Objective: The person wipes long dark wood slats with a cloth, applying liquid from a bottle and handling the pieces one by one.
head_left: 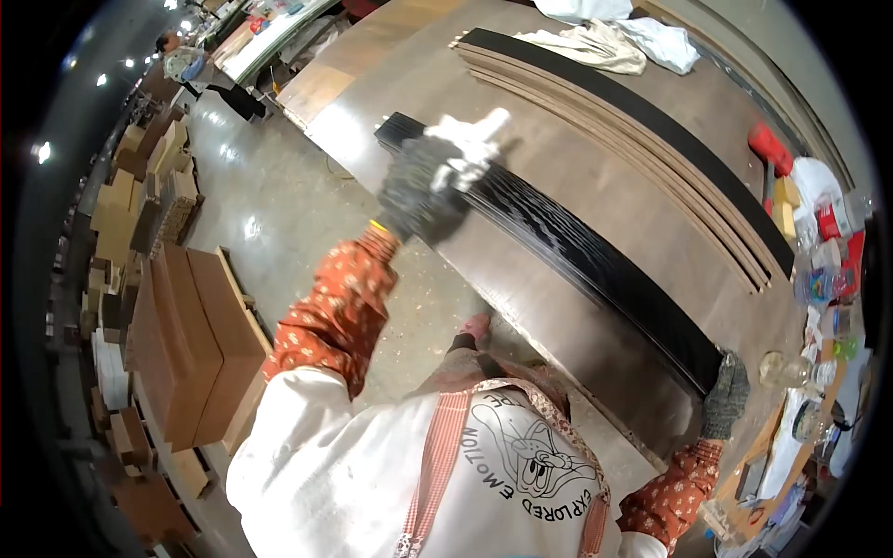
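Note:
A long black board [595,265] with visible wood grain lies across the table in front of me. My left hand [426,191], in a dark grey glove and smeared a little by motion, grips a crumpled white cloth [468,153] over the board's far left part. At the board's near right end is my right hand [727,398], also in a grey glove, its fingers closed round the end. Farther back lies a stack of brown boards [614,153], with a black one [642,126] along its outer side.
Cloths [595,45] lie at the table's back. Along the right stand a red-handled tool [770,149], plastic bottles [823,284] and a glass jar [786,369]. Large cardboard boxes [191,344] stand on the floor [242,214] to my left. Another person [209,74] is at the far left.

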A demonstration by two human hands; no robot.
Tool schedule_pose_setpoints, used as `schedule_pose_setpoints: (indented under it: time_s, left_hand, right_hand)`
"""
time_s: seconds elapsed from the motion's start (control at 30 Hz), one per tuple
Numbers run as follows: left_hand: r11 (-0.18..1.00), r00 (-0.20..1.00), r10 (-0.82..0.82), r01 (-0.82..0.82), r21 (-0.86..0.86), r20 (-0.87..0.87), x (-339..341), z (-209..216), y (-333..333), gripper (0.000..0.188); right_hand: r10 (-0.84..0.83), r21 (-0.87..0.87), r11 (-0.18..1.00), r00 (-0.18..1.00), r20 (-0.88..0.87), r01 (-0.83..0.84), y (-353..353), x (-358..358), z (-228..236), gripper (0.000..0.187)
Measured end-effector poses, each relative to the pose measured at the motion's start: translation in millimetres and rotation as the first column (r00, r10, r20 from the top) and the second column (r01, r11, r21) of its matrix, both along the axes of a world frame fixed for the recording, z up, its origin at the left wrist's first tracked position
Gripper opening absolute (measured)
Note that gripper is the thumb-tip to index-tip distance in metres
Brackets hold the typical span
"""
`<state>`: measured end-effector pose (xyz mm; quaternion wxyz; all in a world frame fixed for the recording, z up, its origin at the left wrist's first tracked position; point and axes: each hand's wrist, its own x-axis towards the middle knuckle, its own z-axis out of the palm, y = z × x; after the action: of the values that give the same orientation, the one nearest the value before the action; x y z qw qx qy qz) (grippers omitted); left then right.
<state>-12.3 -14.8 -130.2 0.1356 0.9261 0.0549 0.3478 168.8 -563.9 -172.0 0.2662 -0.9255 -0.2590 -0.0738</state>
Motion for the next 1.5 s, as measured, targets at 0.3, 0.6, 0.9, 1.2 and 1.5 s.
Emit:
schedule_pose_setpoints:
  time_s: [0.3,0.6,0.9,1.2,1.5]
  left_hand:
    - [0.706,0.721,0.648,-0.690,-0.162,-0.247,-35.3,-15.2,178.3,0.026]
    - [-0.039,0.633,-0.332,0.732,-0.681,0.699,36.7,26.2,-2.6,0.035]
    - [0.137,0.784,-0.416,0.555,-0.821,0.461,54.4,7.5,-57.3,0.056]
    - [0.823,0.789,-0.475,0.555,0.121,-0.389,48.8,25.3,-24.8,0.068]
    - [0.823,0.795,-0.467,0.551,0.139,-0.386,49.4,14.7,-30.5,0.080]
  right_hand:
    - [-0.119,0.087,0.985,0.953,-0.277,0.148,15.3,-8.0,31.4,0.035]
    - [0.252,0.356,0.897,0.965,0.079,-0.263,173.0,-33.3,106.1,0.078]
    - [0.178,0.324,0.938,0.974,-0.142,-0.124,291.0,-65.8,69.7,0.039]
    - [-0.074,-0.104,0.984,0.868,0.491,0.143,305.8,-96.2,75.8,0.039]
    - [-0.497,-0.105,0.795,0.740,0.454,0.598,166.0,-85.9,19.9,0.025]
